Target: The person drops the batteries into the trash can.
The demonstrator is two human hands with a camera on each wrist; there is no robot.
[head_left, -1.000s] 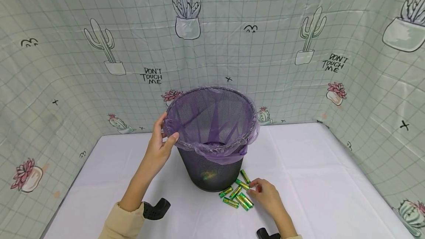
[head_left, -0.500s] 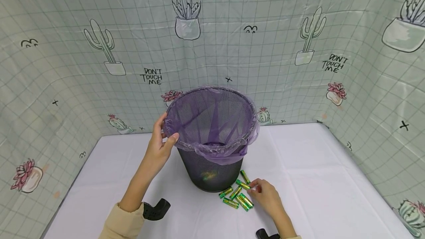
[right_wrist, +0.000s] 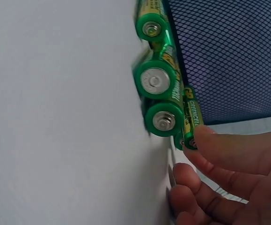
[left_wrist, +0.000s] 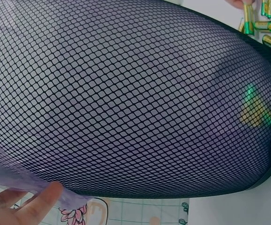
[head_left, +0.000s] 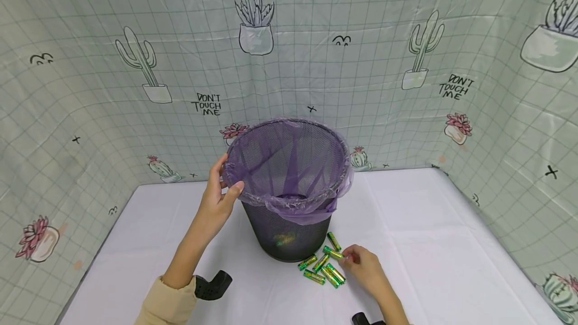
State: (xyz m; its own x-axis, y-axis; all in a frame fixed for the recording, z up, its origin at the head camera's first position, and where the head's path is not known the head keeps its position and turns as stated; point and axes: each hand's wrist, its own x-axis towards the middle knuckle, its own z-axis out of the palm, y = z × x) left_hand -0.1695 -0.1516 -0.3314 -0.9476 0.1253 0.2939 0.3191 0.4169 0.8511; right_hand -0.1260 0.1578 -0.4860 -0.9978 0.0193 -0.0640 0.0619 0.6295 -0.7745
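A black mesh wastebasket (head_left: 262,224) stands on the white table, lined with a purple plastic bag (head_left: 302,214) folded over its rim. My left hand (head_left: 219,194) grips the rim on its left side, thumb over the bag. Beside the base at the right lie several green and yellow batteries (head_left: 314,277). Between thumb and index finger, my right hand (head_left: 365,267) pinches one end of a battery (head_left: 331,252). The right wrist view shows this battery (right_wrist: 193,110) close to the mesh, its lettering visible. Through the mesh, a green and yellow patch (left_wrist: 254,110) shows inside, its details blurred.
A pale grid-patterned cloth (head_left: 293,74) printed with cacti forms the walls behind and at both sides. White cloth covers the table (head_left: 406,224). A black wrist device (head_left: 213,285) sits by my left sleeve (head_left: 167,302).
My right hand has shifted slightly to the right, and the battery in its pinch has moved a little that way too. My left hand and the wastebasket stay put.
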